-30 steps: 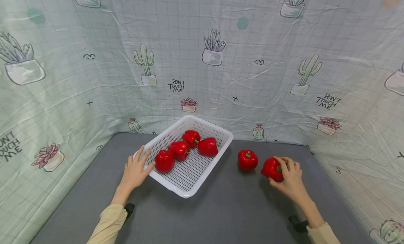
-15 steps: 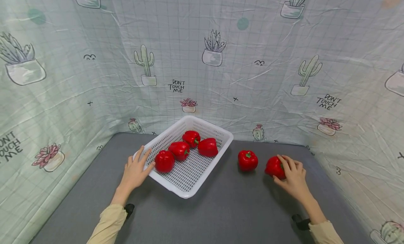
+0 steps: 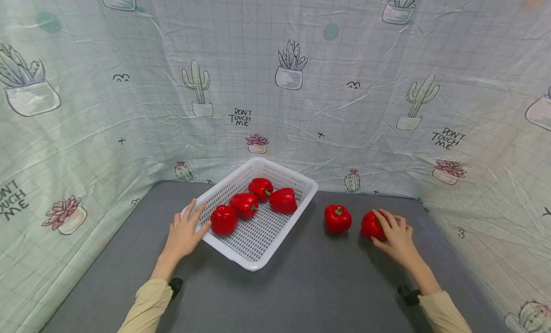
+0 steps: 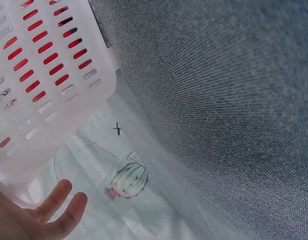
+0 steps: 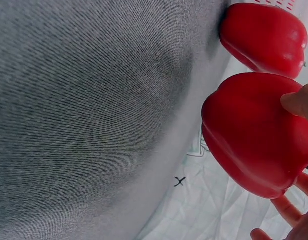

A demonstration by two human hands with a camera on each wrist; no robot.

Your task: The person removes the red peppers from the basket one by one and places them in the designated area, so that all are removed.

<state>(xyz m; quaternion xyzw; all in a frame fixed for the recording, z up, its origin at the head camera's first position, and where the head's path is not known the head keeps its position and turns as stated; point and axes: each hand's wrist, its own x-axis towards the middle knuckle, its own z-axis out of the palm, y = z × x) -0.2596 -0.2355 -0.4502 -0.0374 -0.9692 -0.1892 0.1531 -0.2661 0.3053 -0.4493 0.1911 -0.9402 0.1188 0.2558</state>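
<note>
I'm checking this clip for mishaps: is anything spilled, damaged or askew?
Nothing looks spilled or damaged. Only the white basket, with the left hand at its rim, looks askew: it sits at an angle to the back edge of the table.

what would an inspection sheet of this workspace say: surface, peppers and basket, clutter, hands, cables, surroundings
Surface: grey tabletop with a fine woven texture.
Job's things: white basket, perforated, with four red peppers inside; a loose pepper on the table to its right; a held pepper farther right.
Clutter: nothing seen.
Hands: left hand rests on the basket's left rim; right hand grips the held pepper.
Cables: nothing seen.
Surroundings: wrinkled cactus-print curtain behind and on both sides.
</note>
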